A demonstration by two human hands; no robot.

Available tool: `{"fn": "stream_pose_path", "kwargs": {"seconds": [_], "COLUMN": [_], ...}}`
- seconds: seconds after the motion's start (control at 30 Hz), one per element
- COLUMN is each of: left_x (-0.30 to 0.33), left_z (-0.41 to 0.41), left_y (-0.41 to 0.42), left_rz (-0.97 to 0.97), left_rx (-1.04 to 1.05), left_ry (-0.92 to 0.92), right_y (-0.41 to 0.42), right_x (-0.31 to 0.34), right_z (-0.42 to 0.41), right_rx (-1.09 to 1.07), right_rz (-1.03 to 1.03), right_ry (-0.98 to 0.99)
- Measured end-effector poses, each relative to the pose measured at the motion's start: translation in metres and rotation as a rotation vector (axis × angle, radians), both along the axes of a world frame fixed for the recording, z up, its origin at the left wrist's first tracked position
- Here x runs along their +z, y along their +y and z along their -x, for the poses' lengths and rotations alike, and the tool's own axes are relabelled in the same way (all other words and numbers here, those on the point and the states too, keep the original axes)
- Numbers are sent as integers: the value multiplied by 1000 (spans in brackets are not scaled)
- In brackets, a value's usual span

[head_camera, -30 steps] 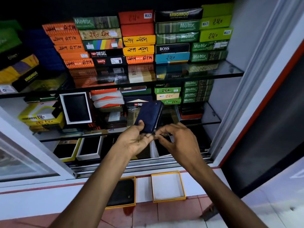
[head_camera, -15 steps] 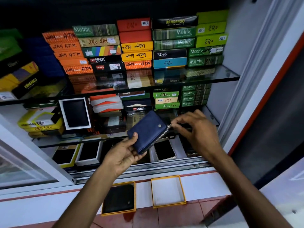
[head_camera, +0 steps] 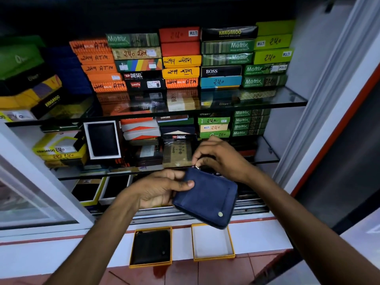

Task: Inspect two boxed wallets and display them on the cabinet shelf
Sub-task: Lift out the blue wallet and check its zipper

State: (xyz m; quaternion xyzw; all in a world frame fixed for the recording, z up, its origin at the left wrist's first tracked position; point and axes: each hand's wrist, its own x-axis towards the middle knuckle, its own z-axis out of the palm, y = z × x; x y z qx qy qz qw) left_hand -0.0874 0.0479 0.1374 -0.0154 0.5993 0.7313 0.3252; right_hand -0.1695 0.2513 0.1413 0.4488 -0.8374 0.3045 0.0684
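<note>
Left hand, at frame centre, grips the blue wallet; right hand pinches its zipper pull at the top corner.

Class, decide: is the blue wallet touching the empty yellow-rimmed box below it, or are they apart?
Apart. In the head view the blue wallet is held up by the left hand, with the right hand at its zip pull; the empty box lies on the ledge below.

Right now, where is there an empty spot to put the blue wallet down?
The open yellow-rimmed box on the ledge, right of the boxed black wallet, is empty. The upper glass shelf is bare at its right end, beside the green Motrix boxes. The rest is crowded. Both hands hold the blue wallet.
</note>
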Motion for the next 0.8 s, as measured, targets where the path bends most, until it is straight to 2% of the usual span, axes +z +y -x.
{"fn": "stream_pose_path", "kwargs": {"seconds": [0.1,0.3,0.37,0.43,0.5,0.57,0.7,0.8], "left_x": [-4,-6,-6,-8,-12,-17,-37,-58], "left_z": [-1,-9,-10,-11,-13,-18,-32,-38], "left_y": [10,2,-1,-1,1,3,-3,-2], "left_rz": [18,68,92,135,175,216,368,394], "left_rx": [11,230,305,350,380,395,329,321], "left_ry": [-5,35,58,108,199,368,807,1041], "right_y": [-8,28,37,40,41,45,58,63], "right_x": [-2,-19,-24,-26,-28,-33,-49,-71], "right_z": [6,-5,-19,-33,-42,-47,-62,-74], "right_rx": [24,-275,-279,-198,-141,-137,-146,-163], "right_rz": [37,405,438,478,499,545,557,518], "right_ry": [-113,-748,-967,-1055,-1011,-914,-599,-270]}}
